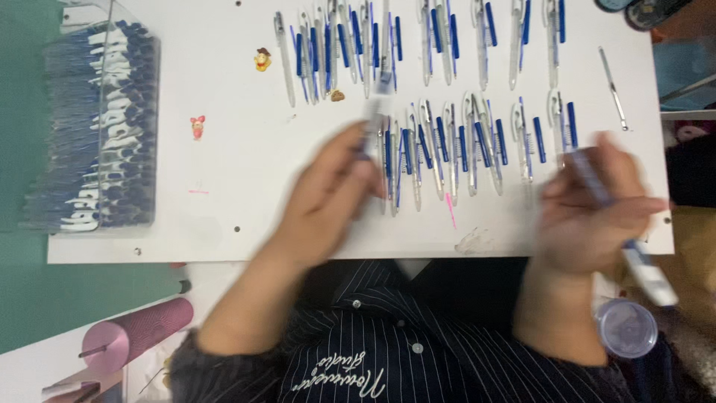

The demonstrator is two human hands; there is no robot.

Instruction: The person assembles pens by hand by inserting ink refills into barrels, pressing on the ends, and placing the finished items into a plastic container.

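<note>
Seen from the head camera: left hand [332, 190] blurred, fingers pinched on a clear pen barrel [371, 123] at the left end of the nearer row of pen parts [466, 145]. Right hand [589, 205] clenched around a blue-and-white pen [623, 239], its tip slanting past the white counter [224, 216] edge. Farther row of pen parts [418, 41] laid out beyond. Clear box of blue pens [97, 127] standing far left. Small round clear cup [625, 327] just below the right wrist. Pink roll [138, 332] lower left.
</note>
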